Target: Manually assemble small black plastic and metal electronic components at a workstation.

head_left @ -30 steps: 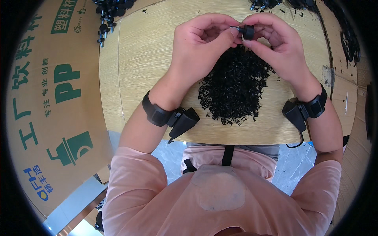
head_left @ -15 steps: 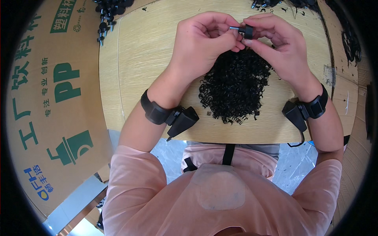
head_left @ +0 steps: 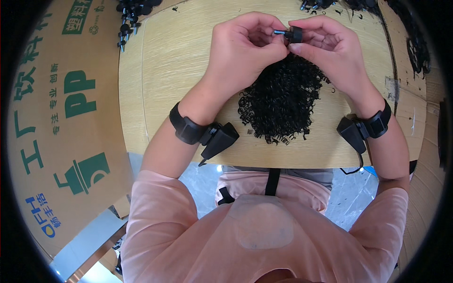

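Observation:
Over the far edge of a heap of small black curled clips (head_left: 283,104), both my hands meet at a black-headed screw (head_left: 295,35). My right hand (head_left: 332,52) pinches its round black head between thumb and forefinger. The metal threaded end points left, in among the fingers of my left hand (head_left: 247,45). Those fingers are curled, with the thumb close under the thread. Whether they grip the screw or a small clip is hidden. The heap lies on the wooden tabletop (head_left: 179,61), with loose clips around its rim.
More black-headed screws (head_left: 125,35) are bunched at the far left, others (head_left: 316,4) at the far edge. A printed cardboard box (head_left: 71,141) stands along the left side. Black strands (head_left: 417,54) lie at the right on cardboard. Each wrist wears a strapped black device (head_left: 219,141).
My hands stay together at the screw, with only slight finger shifts. The right fingertips have moved a little on the black head. The whole view has tilted slightly.

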{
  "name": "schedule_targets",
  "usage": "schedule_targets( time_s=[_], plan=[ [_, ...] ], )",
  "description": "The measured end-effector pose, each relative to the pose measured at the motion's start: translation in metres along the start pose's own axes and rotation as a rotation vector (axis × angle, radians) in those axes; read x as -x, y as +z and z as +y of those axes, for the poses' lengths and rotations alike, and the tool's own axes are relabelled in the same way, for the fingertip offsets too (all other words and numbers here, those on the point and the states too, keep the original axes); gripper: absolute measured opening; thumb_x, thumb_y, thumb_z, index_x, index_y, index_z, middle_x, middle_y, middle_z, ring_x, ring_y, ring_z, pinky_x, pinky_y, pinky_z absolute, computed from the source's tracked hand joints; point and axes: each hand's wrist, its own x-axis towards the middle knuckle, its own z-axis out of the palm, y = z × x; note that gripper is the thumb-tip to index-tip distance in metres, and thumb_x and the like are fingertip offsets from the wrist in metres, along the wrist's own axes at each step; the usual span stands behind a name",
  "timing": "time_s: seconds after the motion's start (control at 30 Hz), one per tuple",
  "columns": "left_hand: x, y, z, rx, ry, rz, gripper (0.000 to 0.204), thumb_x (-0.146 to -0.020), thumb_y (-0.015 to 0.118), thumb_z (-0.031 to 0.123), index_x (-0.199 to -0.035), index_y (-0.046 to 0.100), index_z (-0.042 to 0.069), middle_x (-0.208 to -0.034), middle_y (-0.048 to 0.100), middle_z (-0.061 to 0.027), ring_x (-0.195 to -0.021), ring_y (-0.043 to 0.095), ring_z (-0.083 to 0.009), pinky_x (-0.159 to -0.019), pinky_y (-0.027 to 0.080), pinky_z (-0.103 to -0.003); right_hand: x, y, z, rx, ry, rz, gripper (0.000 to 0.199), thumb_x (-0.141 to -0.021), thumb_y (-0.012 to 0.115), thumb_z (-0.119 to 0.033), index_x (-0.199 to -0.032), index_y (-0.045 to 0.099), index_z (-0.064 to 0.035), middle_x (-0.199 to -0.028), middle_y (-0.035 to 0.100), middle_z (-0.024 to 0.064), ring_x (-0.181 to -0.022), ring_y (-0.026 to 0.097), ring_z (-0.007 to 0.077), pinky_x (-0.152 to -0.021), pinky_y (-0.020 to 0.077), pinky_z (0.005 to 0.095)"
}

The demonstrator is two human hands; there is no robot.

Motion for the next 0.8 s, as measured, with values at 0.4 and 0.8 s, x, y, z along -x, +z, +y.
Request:
schedule_targets(
  time_s=[0.4, 0.8],
  plan=[
    [-0.0004, 0.0019, -0.0004, -0.048, 0.003, 0.027, 0.016, -0.082, 0.062, -0.006, -0.098, 0.062, -0.004, -0.088, 0.068, -0.0084, -0.078, 0.066, -0.0114, -0.072, 0.055, -0.023, -0.0048, -0.0038, -0.0014, -0.053, 0.094, -0.015, 0.030, -0.083, 0.065, 0.000, -0.112, 0.058, 0.0039, -0.094, 0.065, 0.0096, -0.088, 0.064, 0.0131, -0.079, 0.0527, 0.0235],
    [-0.0014, 0.0038, -0.0036, -0.217, 0.121, 0.107, 0.014, -0.077, 0.068, 0.000, -0.091, 0.067, -0.001, -0.076, 0.070, -0.0069, -0.068, 0.066, -0.0087, -0.063, 0.054, -0.022, -0.0052, -0.0030, -0.0002, -0.066, 0.128, 0.034, 0.026, -0.083, 0.066, -0.003, -0.107, 0.059, 0.0044, -0.094, 0.066, 0.0095, -0.084, 0.064, 0.0131, -0.076, 0.0528, 0.0242]
  ],
)
